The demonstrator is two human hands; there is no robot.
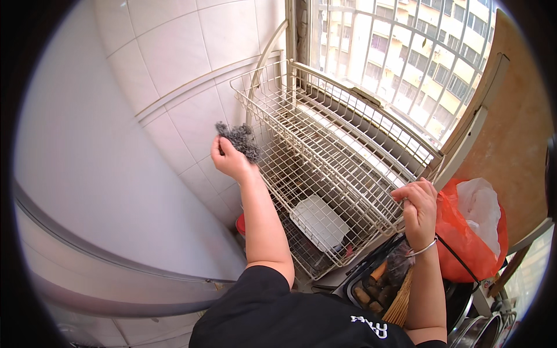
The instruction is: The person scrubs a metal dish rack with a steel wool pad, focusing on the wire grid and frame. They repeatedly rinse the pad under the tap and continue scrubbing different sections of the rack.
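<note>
My left hand [230,158] pinches a clump of grey, fluffy material [241,139], perhaps a scouring pad or dust, beside the left end of a cream-coloured wire rack [313,152]. My right hand [417,209], with a silvery bangle [423,248] at the wrist, rests at the rack's right end, fingers bent over its wire edge; whether they close round a wire cannot be told. Through the wires of the rack's lower part a white plastic tray or lid [320,222] shows.
A large pale appliance, likely a refrigerator [117,165], stands on the left by the tiled wall [169,43]. Behind the rack is a barred window [391,56]. A red plastic bag [461,248] and a dark container [352,291] with root vegetables stand at the right.
</note>
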